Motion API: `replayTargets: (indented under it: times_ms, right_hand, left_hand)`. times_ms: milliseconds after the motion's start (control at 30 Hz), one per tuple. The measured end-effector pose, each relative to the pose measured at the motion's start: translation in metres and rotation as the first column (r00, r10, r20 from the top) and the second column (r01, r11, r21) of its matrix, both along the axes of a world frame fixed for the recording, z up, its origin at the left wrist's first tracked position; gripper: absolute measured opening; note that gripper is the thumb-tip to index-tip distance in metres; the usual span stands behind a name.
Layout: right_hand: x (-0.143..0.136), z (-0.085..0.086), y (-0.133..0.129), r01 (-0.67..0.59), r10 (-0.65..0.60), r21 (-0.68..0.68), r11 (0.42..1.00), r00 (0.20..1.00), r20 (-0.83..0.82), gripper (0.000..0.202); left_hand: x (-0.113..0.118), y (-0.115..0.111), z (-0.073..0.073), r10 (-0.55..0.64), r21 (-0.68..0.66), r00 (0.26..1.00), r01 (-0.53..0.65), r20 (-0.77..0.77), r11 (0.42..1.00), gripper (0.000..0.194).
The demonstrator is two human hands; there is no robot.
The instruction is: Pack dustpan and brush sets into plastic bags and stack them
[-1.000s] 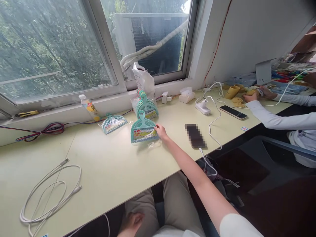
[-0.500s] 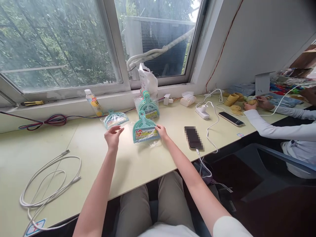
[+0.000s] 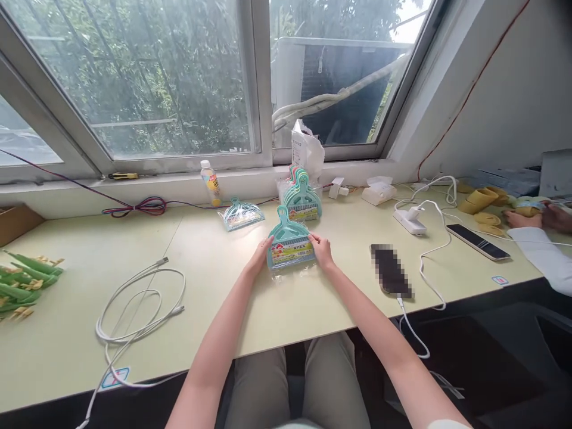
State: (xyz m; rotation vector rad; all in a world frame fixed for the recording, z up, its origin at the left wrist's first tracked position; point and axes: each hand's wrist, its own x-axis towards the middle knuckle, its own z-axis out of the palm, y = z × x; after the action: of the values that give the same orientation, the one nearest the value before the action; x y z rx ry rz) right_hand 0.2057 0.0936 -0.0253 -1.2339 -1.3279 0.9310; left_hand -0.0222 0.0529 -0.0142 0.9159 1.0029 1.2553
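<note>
A teal dustpan set (image 3: 290, 247) in clear plastic wrap, with a colourful label, is in front of me, its handle pointing toward the window. My left hand (image 3: 260, 255) grips its left edge, fingers closed. On the right edge, my right hand (image 3: 322, 250) pinches the wrap and rim. Behind it stands a stack of similar wrapped dustpans (image 3: 304, 199), teal with some pink at the back. Another wrapped teal set (image 3: 243, 215) lies flat to the left of the stack.
A drink bottle (image 3: 211, 183) stands by the sill. White cable (image 3: 134, 339) lies coiled at left, near green items (image 3: 27, 280). At right are a phone (image 3: 392, 271), a power strip (image 3: 410, 221), a second phone (image 3: 478, 241) and another person's hands (image 3: 525, 218).
My left hand has moved right and taken hold of the dustpan set's left edge. My right hand keeps its grip on the other side. The view has turned left.
</note>
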Motion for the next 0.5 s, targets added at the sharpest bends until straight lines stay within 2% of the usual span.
replayTargets:
  times_ms: [67, 133, 200, 233, 300, 367, 400, 500]
  right_hand:
    - [-0.002, 0.003, -0.006, -0.01, 0.001, 0.089, 0.996, 0.995, 0.102, 0.045]
    - [-0.002, 0.007, -0.011, 0.035, -0.07, 0.223, 0.974, 0.987, 0.148, 0.047]
    - [-0.002, 0.008, -0.016, 0.048, -0.089, 0.282, 0.958, 0.987, 0.132, 0.044]
    - [-0.003, 0.009, -0.017, 0.007, -0.037, 0.252, 0.968, 0.993, 0.115, 0.043]
    - [-0.008, 0.008, -0.019, -0.152, 0.147, 0.114, 0.982, 0.988, 0.049, 0.049]
    - [-0.015, 0.006, -0.019, -0.28, 0.279, -0.008, 0.96, 0.958, -0.064, 0.054]
    - [-0.018, 0.006, -0.018, -0.3, 0.293, -0.043, 0.953, 0.948, -0.126, 0.055]
    - [-0.02, 0.006, -0.012, -0.272, 0.231, -0.105, 0.957, 0.927, -0.296, 0.049]
  left_hand:
    - [0.002, 0.001, -0.005, -0.021, 0.011, 0.999, 0.021, 0.044, 1.0, 0.054]
    - [-0.001, 0.003, -0.008, 0.071, 0.037, 0.993, -0.075, 0.091, 0.997, 0.055]
    - [-0.006, 0.006, -0.009, 0.181, 0.045, 0.972, -0.19, 0.149, 0.981, 0.059]
    - [-0.008, 0.008, -0.009, 0.222, 0.043, 0.959, -0.233, 0.177, 0.972, 0.061]
    - [-0.011, 0.009, -0.007, 0.265, 0.031, 0.938, -0.278, 0.225, 0.96, 0.066]
    - [-0.009, 0.007, -0.004, 0.26, 0.037, 0.929, -0.279, 0.262, 0.959, 0.065]
    - [-0.006, 0.004, -0.002, 0.243, 0.052, 0.929, -0.267, 0.279, 0.962, 0.064]
    - [0.007, -0.003, 0.002, 0.183, 0.094, 0.929, -0.223, 0.321, 0.97, 0.064]
